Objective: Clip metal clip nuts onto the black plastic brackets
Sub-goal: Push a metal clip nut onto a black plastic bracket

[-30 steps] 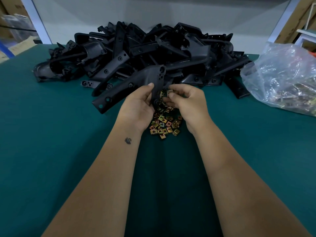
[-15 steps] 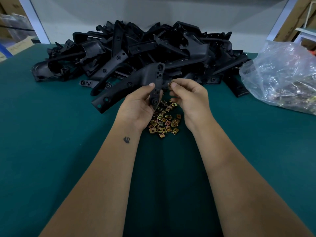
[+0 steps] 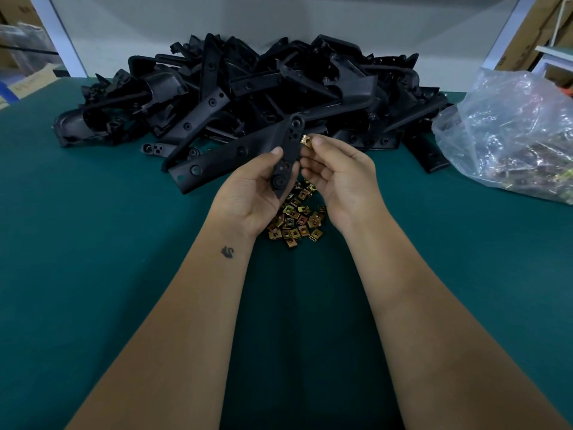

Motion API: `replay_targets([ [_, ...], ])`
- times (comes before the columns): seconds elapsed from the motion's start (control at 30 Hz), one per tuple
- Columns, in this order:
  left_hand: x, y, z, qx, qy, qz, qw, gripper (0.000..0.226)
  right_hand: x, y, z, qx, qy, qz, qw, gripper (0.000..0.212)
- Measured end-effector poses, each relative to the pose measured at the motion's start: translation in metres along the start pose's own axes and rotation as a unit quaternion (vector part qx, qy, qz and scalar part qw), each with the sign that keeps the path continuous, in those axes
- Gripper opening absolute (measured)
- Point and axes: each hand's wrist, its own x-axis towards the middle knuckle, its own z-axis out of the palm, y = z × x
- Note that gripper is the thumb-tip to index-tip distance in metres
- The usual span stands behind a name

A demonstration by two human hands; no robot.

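Observation:
My left hand (image 3: 251,193) grips a black plastic bracket (image 3: 235,152), an angled piece with one arm running down to the left and a shorter arm in my palm. My right hand (image 3: 338,172) pinches a single brass-coloured clip nut (image 3: 306,139) between thumb and forefinger, right beside the bracket's upper corner. A small heap of loose clip nuts (image 3: 294,218) lies on the green mat below both hands. A large pile of black brackets (image 3: 248,88) fills the back of the table.
A clear plastic bag of more clip nuts (image 3: 514,141) sits at the right edge. The green table mat (image 3: 93,243) spreads left and towards me. A white wall and frame posts stand behind the pile, with cardboard boxes at both far corners.
My right hand rose from the heap of clip nuts with one nut pinched and brought it up to the bracket's corner. My left hand lifted and tilted the bracket slightly.

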Motion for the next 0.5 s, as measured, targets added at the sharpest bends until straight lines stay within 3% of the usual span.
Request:
replay_targets([
  [0.1, -0.0005, 0.0002, 0.0015, -0.006, 0.005, -0.006, 1.000, 0.008, 0.0003, 0.0004, 0.0000, -0.008, -0.001, 0.001, 1.000, 0.012],
  [0.5, -0.0029, 0.0010, 0.0024, 0.025, -0.003, -0.017, 1.000, 0.010, 0.0014, 0.0001, -0.0008, -0.006, 0.002, 0.000, 1.000, 0.010],
])
